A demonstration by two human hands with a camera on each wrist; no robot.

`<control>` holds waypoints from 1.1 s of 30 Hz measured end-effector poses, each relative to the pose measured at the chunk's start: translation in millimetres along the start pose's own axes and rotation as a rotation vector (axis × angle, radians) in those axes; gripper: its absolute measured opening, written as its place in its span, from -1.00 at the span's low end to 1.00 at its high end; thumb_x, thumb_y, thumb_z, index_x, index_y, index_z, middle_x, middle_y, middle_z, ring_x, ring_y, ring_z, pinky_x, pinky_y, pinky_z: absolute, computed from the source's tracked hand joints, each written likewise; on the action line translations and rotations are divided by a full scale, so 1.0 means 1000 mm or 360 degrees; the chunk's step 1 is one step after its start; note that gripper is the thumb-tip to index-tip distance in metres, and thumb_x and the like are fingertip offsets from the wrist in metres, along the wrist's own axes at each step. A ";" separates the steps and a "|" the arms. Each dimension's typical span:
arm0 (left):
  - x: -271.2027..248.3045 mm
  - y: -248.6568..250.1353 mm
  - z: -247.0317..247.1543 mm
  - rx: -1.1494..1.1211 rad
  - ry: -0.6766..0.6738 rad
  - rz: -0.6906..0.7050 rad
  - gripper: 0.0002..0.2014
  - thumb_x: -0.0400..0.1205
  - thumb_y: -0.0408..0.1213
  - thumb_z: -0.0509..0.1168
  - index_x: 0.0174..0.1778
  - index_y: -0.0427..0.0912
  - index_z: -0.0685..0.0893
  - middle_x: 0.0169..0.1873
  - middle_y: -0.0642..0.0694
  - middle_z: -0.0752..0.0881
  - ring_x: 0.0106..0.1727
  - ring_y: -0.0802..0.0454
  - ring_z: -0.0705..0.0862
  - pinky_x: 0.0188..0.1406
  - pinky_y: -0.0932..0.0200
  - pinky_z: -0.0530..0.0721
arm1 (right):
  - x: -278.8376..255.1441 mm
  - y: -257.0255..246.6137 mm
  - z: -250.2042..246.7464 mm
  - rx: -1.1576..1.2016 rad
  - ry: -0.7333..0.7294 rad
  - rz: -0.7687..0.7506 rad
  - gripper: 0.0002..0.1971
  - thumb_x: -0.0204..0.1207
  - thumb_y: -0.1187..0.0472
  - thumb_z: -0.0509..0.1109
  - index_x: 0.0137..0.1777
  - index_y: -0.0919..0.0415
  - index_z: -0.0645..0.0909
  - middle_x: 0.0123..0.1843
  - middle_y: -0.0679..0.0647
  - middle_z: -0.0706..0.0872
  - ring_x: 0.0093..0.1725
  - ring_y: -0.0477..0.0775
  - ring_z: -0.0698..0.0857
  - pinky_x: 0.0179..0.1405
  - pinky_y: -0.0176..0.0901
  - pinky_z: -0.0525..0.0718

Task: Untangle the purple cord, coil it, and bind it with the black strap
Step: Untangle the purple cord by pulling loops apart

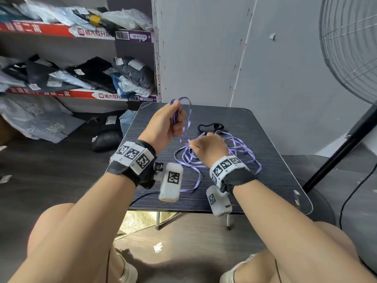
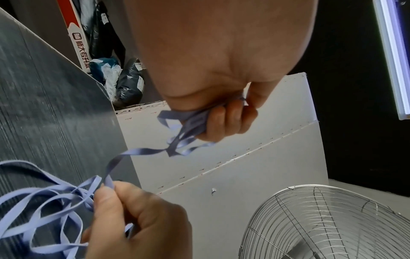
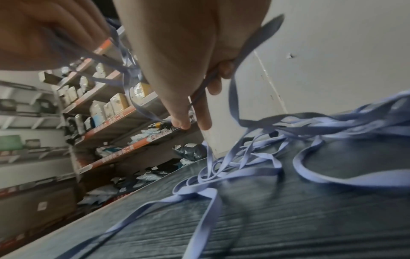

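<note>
My left hand [image 1: 166, 124]: raised above the table's far left part, fingers curled around a small bundle of loops of the purple cord [image 1: 234, 148].
My right hand [image 1: 208, 148]: lower, near the table's middle, thumb and forefinger pinching one strand; a short run of cord spans between both hands.
Purple cord, remainder: a loose tangle of flat loops lying on the table [image 1: 265, 180], spread from the middle toward the right edge, one strand trailing toward the near edge.
Black strap [image 1: 210, 127]: lies on the surface toward the far edge, just beyond my right hand; possibly touching the cord, the view is too small to settle it.
Fan [image 1: 350, 48]: wire grille, standing off the table's right side.
Shelves [image 1: 77, 64]: at left, stacked with bagged parcels.
</note>
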State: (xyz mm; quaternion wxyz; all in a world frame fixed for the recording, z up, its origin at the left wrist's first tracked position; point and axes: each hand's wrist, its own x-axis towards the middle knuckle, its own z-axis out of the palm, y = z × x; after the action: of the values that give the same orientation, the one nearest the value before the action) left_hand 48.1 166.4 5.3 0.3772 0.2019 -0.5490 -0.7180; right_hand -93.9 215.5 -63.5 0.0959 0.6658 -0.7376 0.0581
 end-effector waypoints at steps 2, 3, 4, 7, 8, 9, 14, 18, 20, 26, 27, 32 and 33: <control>0.002 -0.002 -0.003 -0.0101 0.0045 -0.0004 -0.76 0.74 -0.31 -0.07 -0.25 -0.09 0.33 -0.46 0.03 0.42 -0.60 0.15 0.28 -0.61 0.32 0.24 | 0.000 -0.005 0.000 -0.0073 0.0035 -0.0123 -0.67 0.70 0.12 0.07 0.00 0.20 0.66 -0.29 0.09 0.67 0.00 0.22 0.58 -0.13 -0.07 0.34; 0.004 -0.003 -0.004 -0.0133 0.0067 -0.0001 -0.79 0.73 -0.36 -0.09 -0.20 -0.10 0.32 -0.42 0.01 0.43 -0.59 0.15 0.31 -0.61 0.32 0.30 | -0.001 -0.007 -0.001 -0.0064 0.0042 -0.0168 -0.71 0.69 0.19 0.09 0.05 0.22 0.65 -0.39 0.04 0.56 -0.06 0.19 0.54 -0.10 -0.07 0.34; 0.006 -0.005 -0.005 -0.0131 0.0102 0.0014 -0.83 0.73 -0.38 -0.11 -0.15 -0.13 0.30 -0.39 0.00 0.44 -0.59 0.15 0.34 -0.62 0.31 0.36 | -0.001 -0.008 -0.002 0.0000 0.0074 -0.0226 -0.76 0.66 0.27 0.12 0.11 0.25 0.63 -0.44 0.02 0.48 -0.11 0.16 0.50 -0.06 -0.08 0.38; 0.012 -0.011 -0.005 0.0059 0.0251 0.0122 -0.83 0.78 -0.32 -0.06 -0.15 -0.14 0.25 -0.34 -0.05 0.47 -0.57 0.15 0.45 -0.49 0.24 0.50 | -0.006 -0.012 -0.005 0.0197 0.0252 -0.0361 -0.77 0.47 0.48 0.28 0.10 0.34 0.61 -0.34 0.17 0.66 -0.15 0.24 0.57 -0.07 0.04 0.60; 0.013 -0.013 -0.005 0.0140 0.0292 0.0152 -0.80 0.78 -0.29 -0.03 -0.19 -0.12 0.24 -0.33 -0.06 0.48 -0.56 0.14 0.48 -0.42 0.21 0.54 | -0.007 -0.013 -0.005 0.0271 0.0299 -0.0360 -0.80 0.47 0.48 0.30 0.07 0.34 0.59 -0.29 0.21 0.69 -0.16 0.26 0.58 -0.12 0.04 0.60; 0.014 -0.016 -0.005 0.0228 0.0320 0.0168 -0.79 0.78 -0.28 -0.02 -0.20 -0.10 0.25 -0.32 -0.07 0.49 -0.54 0.13 0.52 -0.37 0.18 0.56 | -0.008 -0.015 -0.006 0.0316 0.0315 -0.0362 -0.86 0.51 0.43 0.30 0.04 0.32 0.56 -0.28 0.23 0.67 -0.17 0.26 0.58 -0.15 0.04 0.58; 0.015 -0.025 -0.008 0.0630 0.0336 0.0222 -0.79 0.77 -0.27 -0.03 -0.21 -0.04 0.24 -0.26 -0.08 0.55 -0.45 0.14 0.66 -0.37 0.34 0.60 | -0.009 -0.016 -0.008 0.0397 0.0518 -0.0514 -0.94 0.42 0.40 0.43 -0.16 0.29 0.62 -0.30 0.16 0.68 -0.26 0.22 0.60 -0.34 -0.07 0.60; 0.014 -0.027 -0.011 0.0816 0.0299 0.0289 -0.77 0.76 -0.34 -0.06 -0.22 -0.02 0.22 -0.26 -0.08 0.55 -0.32 0.06 0.67 -0.43 0.46 0.56 | -0.014 -0.014 -0.008 0.0513 0.0635 -0.0499 -0.89 0.49 0.30 0.33 -0.14 0.27 0.69 -0.31 0.13 0.65 -0.27 0.20 0.59 -0.41 -0.13 0.55; 0.013 -0.026 -0.013 0.0860 0.0303 0.0317 -0.76 0.76 -0.37 -0.06 -0.23 -0.04 0.21 -0.27 -0.09 0.54 -0.31 0.03 0.64 -0.43 0.50 0.55 | -0.016 -0.011 -0.010 0.0569 0.0572 -0.0496 -0.96 0.43 0.39 0.41 -0.17 0.30 0.68 -0.32 0.15 0.62 -0.28 0.21 0.60 -0.39 -0.05 0.61; 0.012 -0.032 -0.018 0.1081 0.0209 0.0372 -0.87 0.76 -0.37 -0.06 -0.12 -0.17 0.25 -0.19 -0.17 0.56 -0.22 -0.07 0.61 -0.48 0.52 0.49 | -0.022 -0.006 -0.015 0.0601 0.0346 -0.0419 -0.91 0.43 0.38 0.36 -0.08 0.26 0.61 -0.16 0.18 0.60 -0.28 0.28 0.61 -0.40 0.07 0.60; 0.012 -0.034 -0.018 0.1106 0.0179 0.0360 -0.91 0.76 -0.36 -0.05 -0.07 -0.20 0.24 -0.16 -0.16 0.57 -0.20 -0.08 0.62 -0.45 0.53 0.51 | -0.022 -0.006 -0.015 0.0576 0.0347 -0.0423 -0.93 0.44 0.38 0.35 -0.10 0.26 0.61 -0.17 0.19 0.60 -0.31 0.28 0.61 -0.44 0.08 0.60; 0.011 -0.038 -0.021 0.1161 0.0151 0.0343 -0.86 0.76 -0.33 -0.05 -0.11 -0.07 0.25 -0.03 -0.18 0.59 -0.09 -0.09 0.63 -0.40 0.56 0.52 | -0.023 -0.007 -0.011 0.0532 0.0447 -0.0398 -0.97 0.40 0.34 0.45 -0.19 0.26 0.71 -0.27 0.17 0.63 -0.38 0.22 0.63 -0.56 -0.11 0.50; 0.011 -0.038 -0.022 0.1178 0.0166 0.0322 -0.90 0.77 -0.32 -0.05 -0.07 -0.11 0.25 -0.01 -0.17 0.60 -0.10 -0.07 0.64 -0.46 0.55 0.50 | -0.024 -0.006 -0.010 0.0515 0.0460 -0.0369 -0.96 0.39 0.34 0.45 -0.18 0.24 0.72 -0.27 0.15 0.63 -0.35 0.21 0.64 -0.53 -0.14 0.46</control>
State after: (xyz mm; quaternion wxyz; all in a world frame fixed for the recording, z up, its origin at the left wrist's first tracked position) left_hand 44.1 148.8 -36.4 0.3753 0.3053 -0.7682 -0.4192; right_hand -84.8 239.9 -59.0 0.0988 0.7375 -0.6160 0.2588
